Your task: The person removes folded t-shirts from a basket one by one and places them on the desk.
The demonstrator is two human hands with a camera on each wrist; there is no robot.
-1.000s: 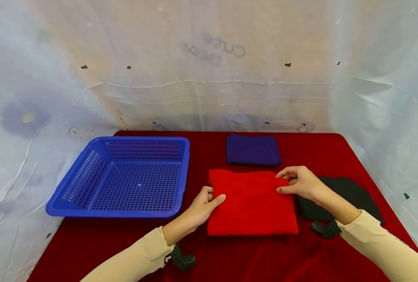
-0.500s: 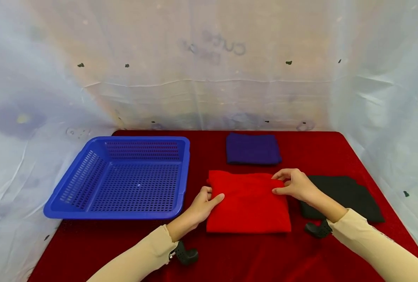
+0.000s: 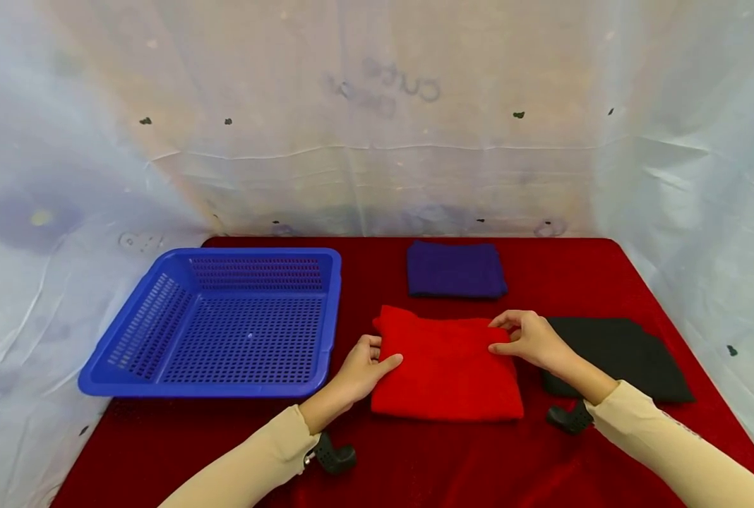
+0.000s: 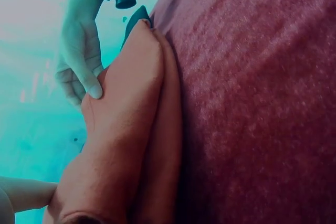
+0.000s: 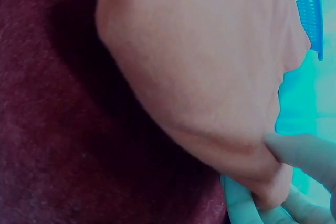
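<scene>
While my left hand (image 3: 361, 368) pinches the left edge of the folded red cloth (image 3: 445, 370), thumb on top, my right hand (image 3: 529, 341) pinches its far right corner. That cloth lies mid-table on the red tablecloth (image 3: 479, 466), between the blue basket (image 3: 161, 321) and a black cloth (image 3: 625, 356); a purple cloth (image 3: 456, 269) sits near the far edge.
</scene>
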